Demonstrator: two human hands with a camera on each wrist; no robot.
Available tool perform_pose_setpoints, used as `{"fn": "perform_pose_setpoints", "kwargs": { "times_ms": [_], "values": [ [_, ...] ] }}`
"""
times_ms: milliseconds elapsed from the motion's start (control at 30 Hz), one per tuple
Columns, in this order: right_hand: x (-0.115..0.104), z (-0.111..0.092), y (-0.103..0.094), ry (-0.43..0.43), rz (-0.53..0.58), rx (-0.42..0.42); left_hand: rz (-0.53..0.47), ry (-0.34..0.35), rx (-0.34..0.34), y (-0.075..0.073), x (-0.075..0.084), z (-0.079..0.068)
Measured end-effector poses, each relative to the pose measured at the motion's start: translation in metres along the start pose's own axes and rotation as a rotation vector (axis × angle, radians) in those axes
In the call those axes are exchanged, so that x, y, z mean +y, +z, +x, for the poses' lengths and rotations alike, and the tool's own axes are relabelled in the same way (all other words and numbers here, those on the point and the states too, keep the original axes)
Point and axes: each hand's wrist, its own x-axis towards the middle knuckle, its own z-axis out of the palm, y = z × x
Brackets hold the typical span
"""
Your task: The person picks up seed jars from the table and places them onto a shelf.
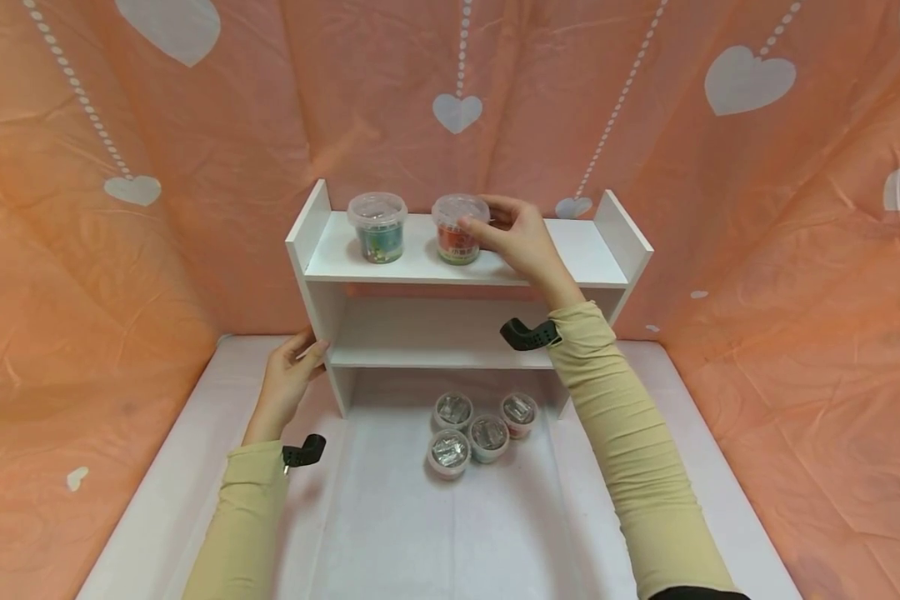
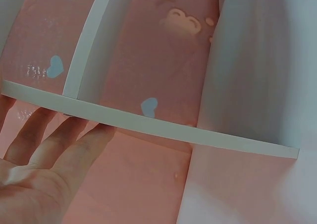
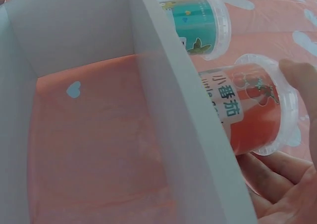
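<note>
On the top board of a white shelf unit [image 1: 450, 332], my right hand [image 1: 521, 237] grips a clear-lidded plastic tub with a red label [image 1: 457, 243]. The thumb is at the lid's near side and the fingers are round the right side; the tub stands upright at the board. To its left, a similar tub with a teal label [image 1: 381, 237] stands apart from it. In the left wrist view, the extended fingers of my left hand [image 2: 39, 169] touch the outer face of the shelf's left side panel [image 2: 133, 127].
Several small lidded tubs [image 1: 450, 450] stand grouped on the white tabletop [image 1: 390, 533] before the shelf's foot. A middle board [image 1: 427, 333] runs below the top one. Pink-orange cloth [image 1: 390, 100] with pale hearts hangs behind and at both sides.
</note>
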Motion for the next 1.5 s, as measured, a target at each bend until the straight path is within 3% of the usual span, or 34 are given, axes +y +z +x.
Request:
{"fn": "perform_pose_setpoints", "kwargs": {
  "times_ms": [567,933,1500],
  "values": [
    [-0.003,0.004,0.004,0.011,-0.065,0.007,-0.008,-0.011,0.006,0.002,0.001,0.002],
    [-0.005,-0.005,-0.009,0.056,0.127,-0.01,-0.003,-0.018,-0.001,0.001,0.0,0.0],
    [-0.011,-0.032,-0.04,-0.014,0.21,0.04,0.011,-0.006,-0.002,0.001,0.0,0.0]
  ]
}}
